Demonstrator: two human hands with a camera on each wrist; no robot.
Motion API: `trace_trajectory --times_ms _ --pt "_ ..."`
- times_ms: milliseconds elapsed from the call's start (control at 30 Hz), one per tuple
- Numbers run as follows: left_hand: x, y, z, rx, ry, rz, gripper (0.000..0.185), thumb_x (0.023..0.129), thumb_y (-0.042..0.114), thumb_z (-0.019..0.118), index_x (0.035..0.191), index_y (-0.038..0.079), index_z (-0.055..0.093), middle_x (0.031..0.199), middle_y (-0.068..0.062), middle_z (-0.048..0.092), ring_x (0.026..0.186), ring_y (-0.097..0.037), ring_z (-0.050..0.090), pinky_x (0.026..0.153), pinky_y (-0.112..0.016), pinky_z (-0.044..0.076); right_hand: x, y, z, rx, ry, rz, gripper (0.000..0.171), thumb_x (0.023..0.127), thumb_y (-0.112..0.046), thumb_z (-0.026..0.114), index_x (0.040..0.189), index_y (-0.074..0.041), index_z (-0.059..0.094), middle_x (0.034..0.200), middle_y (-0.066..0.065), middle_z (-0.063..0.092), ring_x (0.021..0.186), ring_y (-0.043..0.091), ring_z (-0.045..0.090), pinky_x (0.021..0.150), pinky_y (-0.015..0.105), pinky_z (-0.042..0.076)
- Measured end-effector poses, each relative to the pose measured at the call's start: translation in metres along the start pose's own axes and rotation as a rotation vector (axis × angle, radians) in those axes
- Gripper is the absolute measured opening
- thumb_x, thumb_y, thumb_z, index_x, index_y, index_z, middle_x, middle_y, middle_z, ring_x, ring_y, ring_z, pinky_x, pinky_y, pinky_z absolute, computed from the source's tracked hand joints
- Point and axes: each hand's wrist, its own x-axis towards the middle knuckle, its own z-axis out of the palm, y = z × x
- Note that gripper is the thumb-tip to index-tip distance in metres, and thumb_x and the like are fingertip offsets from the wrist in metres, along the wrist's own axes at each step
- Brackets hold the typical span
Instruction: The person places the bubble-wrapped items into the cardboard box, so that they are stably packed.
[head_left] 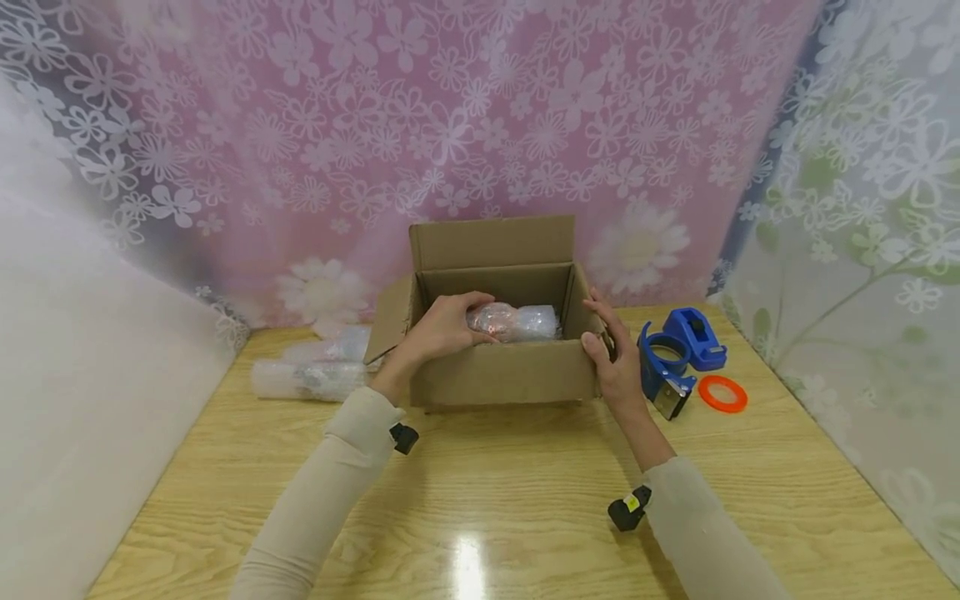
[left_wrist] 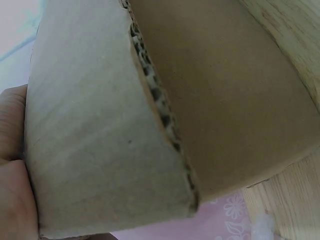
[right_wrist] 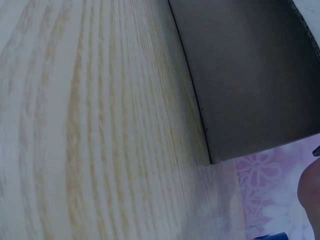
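Clear bubble-wrapped bundles (head_left: 311,375) lie left of the open brown cardboard box (head_left: 495,375) on the wooden table (head_left: 480,500). Left hand (head_left: 442,327) curls around a bubble-wrapped parcel (head_left: 517,322) inside, its long axis left-right. Right hand (head_left: 611,358) lies flat against the box's right wall; a blue tape dispenser (head_left: 678,358) crowds just beyond. The wrist views show only cardboard.

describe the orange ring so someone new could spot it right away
Start at the open cardboard box in the middle of the wooden table. Just right of it stands a blue tape dispenser; the orange ring lies flat beside that, the only orange thing there.
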Motion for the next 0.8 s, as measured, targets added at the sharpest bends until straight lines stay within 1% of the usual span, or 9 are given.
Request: trace_trajectory --times_ms 100,167,367,533,633,733,800 --pt "-0.001 -0.001 0.0 0.011 0.002 -0.004 0.068 0.088 0.03 0.086 0.146 0.005 0.059 0.141 -0.012 0.065 0.131 -0.031 0.06 0.111 -0.045 0.048 0.0 0.013 -0.002 -0.006 -0.006 0.001 0.048 0.099 -0.001 0.057 0.147 -0.001 0.056 0.163 0.011 0.043 0.155 0.023 0.031 0.127 0.039 0.024" --pt "-0.002 -0.001 -0.001 0.012 0.003 -0.002 0.067 0.088 0.03 0.086 0.145 0.006 0.06 0.14 -0.012 0.066 0.13 -0.031 0.061 0.11 -0.045 0.049 0.0 0.017 -0.003 -0.007 -0.013 -0.001 0.049 0.1 -0.002 0.058 0.148 -0.004 0.056 0.163 0.009 0.043 0.155 0.023 0.031 0.127 0.039 0.023" --pt "-0.001 -0.001 -0.002 0.004 -0.003 0.005 0.068 0.088 0.03 0.086 0.146 0.007 0.06 0.141 -0.012 0.065 0.131 -0.031 0.06 0.111 -0.045 0.048 0.001 0.016 -0.003 0.0 -0.016 -0.007 0.048 0.1 -0.003 0.058 0.148 -0.006 0.056 0.163 0.008 0.043 0.156 0.024 0.03 0.127 0.043 0.023" --pt "0.001 -0.001 -0.002 -0.022 -0.006 0.009 0.074 0.089 0.028 0.086 0.152 0.008 0.053 0.147 -0.014 0.06 0.14 -0.034 0.052 0.117 -0.049 0.042 0.001 0.018 -0.004 0.001 -0.017 -0.01 0.049 0.1 -0.002 0.057 0.149 -0.004 0.055 0.164 0.009 0.042 0.156 0.025 0.029 0.127 0.044 0.023" --pt "0.0 -0.001 -0.002 -0.034 -0.006 -0.001 0.076 0.089 0.028 0.086 0.154 0.009 0.051 0.15 -0.014 0.058 0.143 -0.036 0.048 0.119 -0.051 0.039 0.001 0.019 -0.004 0.0 -0.018 -0.007 0.049 0.1 -0.001 0.057 0.149 -0.003 0.055 0.164 0.01 0.041 0.156 0.025 0.029 0.127 0.044 0.024" --pt "0.0 -0.001 -0.002 -0.049 0.001 -0.016 0.074 0.089 0.029 0.085 0.153 0.011 0.052 0.15 -0.011 0.058 0.144 -0.036 0.047 0.119 -0.051 0.039 -0.001 0.019 -0.004 -0.006 -0.015 -0.004 0.049 0.1 -0.002 0.057 0.149 -0.004 0.055 0.164 0.009 0.041 0.155 0.024 0.03 0.127 0.044 0.024" --pt "0.0 -0.001 -0.002 -0.056 0.014 -0.011 0.071 0.09 0.028 0.084 0.151 0.01 0.054 0.148 -0.011 0.059 0.143 -0.035 0.048 0.119 -0.05 0.039 -0.001 0.019 -0.005 -0.008 -0.012 -0.003 0.049 0.1 -0.003 0.057 0.149 -0.005 0.055 0.164 0.008 0.041 0.155 0.023 0.031 0.127 0.043 0.025"
